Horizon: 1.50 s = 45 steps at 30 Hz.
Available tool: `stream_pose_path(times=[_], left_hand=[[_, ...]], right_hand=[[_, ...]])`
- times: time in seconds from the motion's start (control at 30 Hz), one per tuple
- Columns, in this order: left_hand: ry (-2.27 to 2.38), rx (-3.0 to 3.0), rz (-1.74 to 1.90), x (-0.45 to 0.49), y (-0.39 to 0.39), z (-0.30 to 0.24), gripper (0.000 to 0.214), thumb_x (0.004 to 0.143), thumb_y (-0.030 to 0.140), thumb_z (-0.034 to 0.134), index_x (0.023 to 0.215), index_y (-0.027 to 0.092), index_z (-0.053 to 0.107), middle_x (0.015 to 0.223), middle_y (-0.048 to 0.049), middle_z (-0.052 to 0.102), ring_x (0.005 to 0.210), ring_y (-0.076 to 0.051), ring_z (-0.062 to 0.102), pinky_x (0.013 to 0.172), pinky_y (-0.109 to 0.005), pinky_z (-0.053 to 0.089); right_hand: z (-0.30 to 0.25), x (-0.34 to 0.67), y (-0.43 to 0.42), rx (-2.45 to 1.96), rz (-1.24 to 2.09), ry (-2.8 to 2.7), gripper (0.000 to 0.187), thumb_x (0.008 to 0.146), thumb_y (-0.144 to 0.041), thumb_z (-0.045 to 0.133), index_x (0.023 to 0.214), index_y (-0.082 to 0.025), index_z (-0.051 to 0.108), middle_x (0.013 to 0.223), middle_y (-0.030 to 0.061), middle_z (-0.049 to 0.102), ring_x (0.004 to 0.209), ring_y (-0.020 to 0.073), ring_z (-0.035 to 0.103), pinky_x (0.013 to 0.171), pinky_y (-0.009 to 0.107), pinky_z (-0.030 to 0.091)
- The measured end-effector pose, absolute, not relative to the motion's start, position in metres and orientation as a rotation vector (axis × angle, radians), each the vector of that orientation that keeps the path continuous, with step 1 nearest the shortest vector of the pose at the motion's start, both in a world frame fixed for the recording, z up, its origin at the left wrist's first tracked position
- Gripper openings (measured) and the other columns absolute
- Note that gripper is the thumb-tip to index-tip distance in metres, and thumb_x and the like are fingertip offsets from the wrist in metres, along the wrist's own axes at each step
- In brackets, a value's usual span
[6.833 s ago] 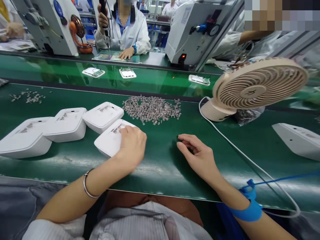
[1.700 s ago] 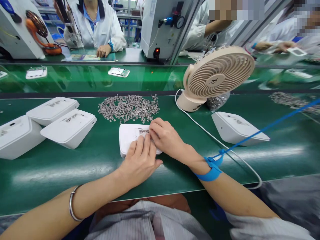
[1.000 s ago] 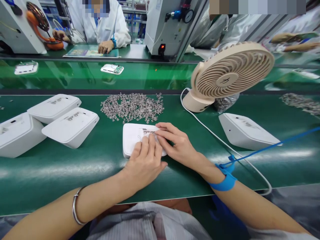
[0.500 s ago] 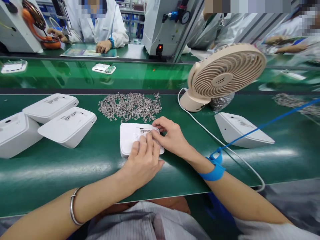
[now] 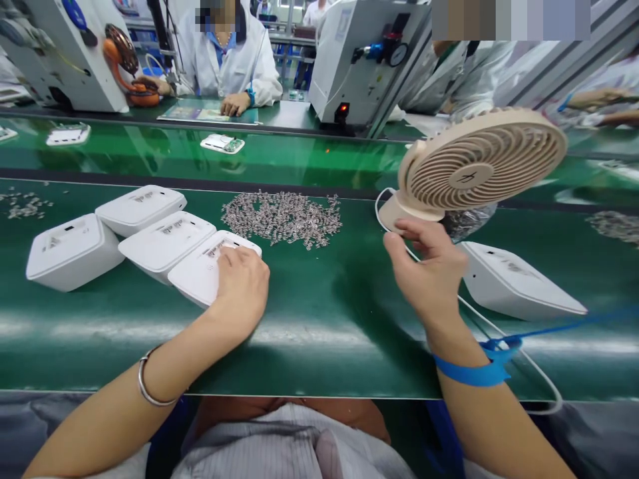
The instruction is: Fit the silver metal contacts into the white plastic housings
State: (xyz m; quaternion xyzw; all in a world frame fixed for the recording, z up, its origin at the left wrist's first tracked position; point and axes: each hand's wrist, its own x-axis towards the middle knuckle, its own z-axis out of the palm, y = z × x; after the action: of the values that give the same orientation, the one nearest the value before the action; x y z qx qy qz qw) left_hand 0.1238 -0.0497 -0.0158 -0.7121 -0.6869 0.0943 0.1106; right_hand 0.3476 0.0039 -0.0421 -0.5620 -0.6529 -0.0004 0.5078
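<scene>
My left hand [image 5: 243,283] grips the right end of a white plastic device housing [image 5: 196,274], its fingers curled over the top face; part of that face is hidden under them. This housing lies against a second white housing [image 5: 167,243] on the left. My right hand [image 5: 426,266] is raised over the green work surface, with thumb and fingers apart and nothing seen between them. It is in front of the beige fan's base [image 5: 399,207] and left of another white housing [image 5: 516,283]. A pile of small metal clips [image 5: 284,218] lies between my hands, farther back.
Two more white housings [image 5: 72,249] stand at the left. A beige fan [image 5: 482,169] stands at the back right, its white cable [image 5: 542,379] running forward to the edge. Beyond is a green conveyor [image 5: 164,150] carrying white parts [image 5: 222,143]. A co-worker's hand [image 5: 235,104] rests opposite.
The white housing has gone from the middle to the left group, with my left hand on it. My right hand has let go of it and moved right, toward the fan.
</scene>
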Motion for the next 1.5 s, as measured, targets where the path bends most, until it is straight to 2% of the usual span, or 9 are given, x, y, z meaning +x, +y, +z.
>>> stream_pose_path(times=[0.2, 0.33, 0.5, 0.63, 0.8, 0.97, 1.17, 1.33, 1.5], left_hand=[[-2.094, -2.045, 0.279, 0.104, -0.036, -0.016, 0.033, 0.073, -0.002, 0.035, 0.091, -0.006, 0.062, 0.083, -0.0267, 0.061, 0.083, -0.036, 0.057, 0.063, -0.036, 0.039], [-2.155, -1.997, 0.275, 0.092, -0.028, -0.013, 0.032, 0.072, -0.002, 0.034, 0.085, -0.004, 0.064, 0.079, -0.0248, 0.061, 0.082, -0.036, 0.057, 0.062, -0.036, 0.039], [-2.164, -1.937, 0.24, 0.087, -0.024, -0.012, 0.035, 0.073, -0.003, 0.032, 0.088, -0.006, 0.062, 0.085, -0.0273, 0.061, 0.087, -0.037, 0.057, 0.067, -0.039, 0.041], [-2.043, -2.01, 0.099, 0.101, -0.027, -0.021, 0.041, 0.081, 0.003, 0.029, 0.114, -0.009, 0.051, 0.121, -0.0316, 0.05, 0.109, -0.04, 0.048, 0.084, -0.047, 0.039], [-1.861, -2.294, -0.197, 0.114, -0.026, -0.041, 0.044, 0.082, 0.008, 0.037, 0.124, 0.001, 0.048, 0.137, -0.0236, 0.041, 0.123, -0.039, 0.038, 0.095, -0.052, 0.034], [-1.894, -2.313, -0.32, 0.11, -0.013, -0.053, 0.033, 0.086, 0.019, 0.041, 0.112, 0.012, 0.06, 0.141, -0.0164, 0.038, 0.125, -0.039, 0.036, 0.094, -0.056, 0.035], [-1.948, -2.289, -0.423, 0.108, 0.0, -0.056, 0.028, 0.087, 0.02, 0.04, 0.096, 0.015, 0.066, 0.143, -0.0133, 0.036, 0.127, -0.04, 0.033, 0.096, -0.059, 0.032], [-1.943, -2.307, -0.461, 0.108, 0.001, -0.057, 0.029, 0.086, 0.017, 0.038, 0.096, 0.013, 0.065, 0.141, -0.0136, 0.039, 0.126, -0.04, 0.034, 0.095, -0.059, 0.032], [-1.933, -2.336, -0.495, 0.11, -0.001, -0.055, 0.028, 0.084, 0.015, 0.038, 0.096, 0.01, 0.063, 0.143, -0.0137, 0.036, 0.127, -0.039, 0.032, 0.097, -0.058, 0.031]], right_hand=[[-0.029, 0.391, 0.015, -1.854, -0.195, -1.379, 0.045, 0.063, -0.024, 0.067, 0.105, -0.007, 0.063, 0.113, 0.0247, 0.056, 0.109, 0.0329, 0.052, 0.094, 0.045, 0.037], [-0.023, 0.417, 0.01, -2.4, -0.046, -1.168, 0.071, 0.065, -0.048, 0.067, 0.127, -0.018, 0.051, 0.137, 0.0251, 0.033, 0.122, 0.0462, 0.034, 0.092, 0.059, 0.028], [-0.023, 0.432, 0.001, -2.772, 0.146, -1.154, 0.063, 0.076, -0.055, 0.054, 0.129, -0.021, 0.048, 0.138, 0.0232, 0.032, 0.126, 0.045, 0.028, 0.093, 0.057, 0.026], [-0.03, 0.432, 0.0, -2.837, 0.095, -1.138, 0.053, 0.08, -0.045, 0.05, 0.124, -0.015, 0.052, 0.133, 0.0217, 0.042, 0.127, 0.0406, 0.028, 0.095, 0.056, 0.026], [-0.049, 0.443, -0.001, -2.586, -0.074, -1.223, 0.034, 0.075, -0.032, 0.049, 0.102, -0.016, 0.063, 0.117, 0.0219, 0.056, 0.114, 0.0424, 0.044, 0.087, 0.064, 0.027], [-0.059, 0.449, -0.015, -2.27, -0.269, -1.291, 0.013, 0.062, -0.031, 0.062, 0.071, -0.022, 0.063, 0.099, 0.0227, 0.063, 0.101, 0.0469, 0.051, 0.077, 0.066, 0.027], [-0.053, 0.392, -0.058, -1.645, -0.51, -1.897, 0.023, 0.076, -0.034, 0.052, 0.093, -0.02, 0.06, 0.096, 0.0171, 0.068, 0.085, 0.0353, 0.061, 0.082, 0.063, 0.027], [-0.048, 0.33, -0.088, -1.173, -0.269, -2.368, 0.02, 0.085, -0.019, 0.044, 0.101, -0.017, 0.056, 0.098, 0.0118, 0.068, 0.091, 0.0248, 0.061, 0.094, 0.051, 0.022], [-0.025, 0.303, -0.074, -1.047, 0.117, -2.458, 0.017, 0.086, -0.026, 0.049, 0.098, -0.021, 0.059, 0.105, 0.0088, 0.067, 0.094, 0.0227, 0.061, 0.094, 0.047, 0.025]])
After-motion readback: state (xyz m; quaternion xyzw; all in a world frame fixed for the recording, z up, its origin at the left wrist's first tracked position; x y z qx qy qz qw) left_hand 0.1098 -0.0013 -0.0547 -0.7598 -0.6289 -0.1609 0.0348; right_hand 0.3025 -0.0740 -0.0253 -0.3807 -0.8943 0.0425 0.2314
